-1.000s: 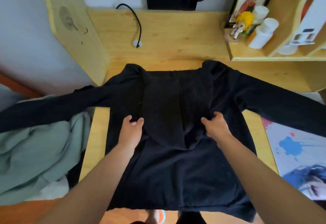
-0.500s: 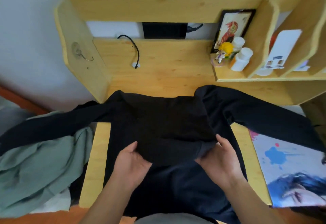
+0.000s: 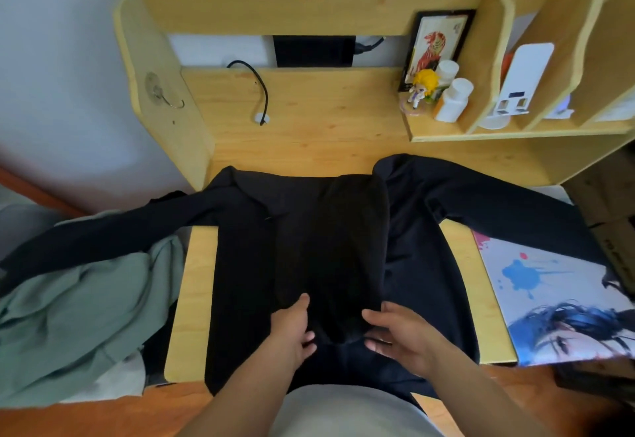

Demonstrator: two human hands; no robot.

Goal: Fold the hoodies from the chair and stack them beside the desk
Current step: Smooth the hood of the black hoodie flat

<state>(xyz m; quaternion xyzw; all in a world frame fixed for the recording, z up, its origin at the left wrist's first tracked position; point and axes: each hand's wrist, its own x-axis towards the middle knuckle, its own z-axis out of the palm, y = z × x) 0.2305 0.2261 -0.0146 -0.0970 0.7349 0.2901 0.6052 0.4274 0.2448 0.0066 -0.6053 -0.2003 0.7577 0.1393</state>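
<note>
Black hoodie (image 3: pixel 240 264) lies flat on the desk (image 3: pixel 309 127), neckline toward the desk's back panel, hem hanging over the front edge toward the person. Long axis of the body runs front to back; the sleeves run crosswise.

Hood (image 3: pixel 330 258) is folded down over the torso as a darker strip along that same axis, its tip at the near end.

Left hand (image 3: pixel 292 330) rests on the cloth at the left of the hood tip, fingers loosely extended, nothing pinched. Right hand (image 3: pixel 398 337) sits at the right of the tip, fingers slightly bent and spread, not clearly closed on fabric. Both read as pressing or smoothing. The two hands flank the tip about equally.

Left sleeve (image 3: pixel 103 230) runs off the desk's left edge over a grey-green garment (image 3: pixel 75 306). Right sleeve (image 3: pixel 515 216) runs off toward the printed poster (image 3: pixel 549 299) at the desk's right end. Judgement: sleeves come in next, each lying outward from its own-side hand, so each hand must reach sideways away from the hood.

Counts:
- black hoodie: 1
- sleeves spread: 2
- grey-green garment left of desk: 1, possibly a second hoodie, cannot confirm
- white bottles (image 3: pixel 453 99) on shelf: 2
- figurine (image 3: pixel 424 87): 1
- folded stack beside desk: none in view
</note>
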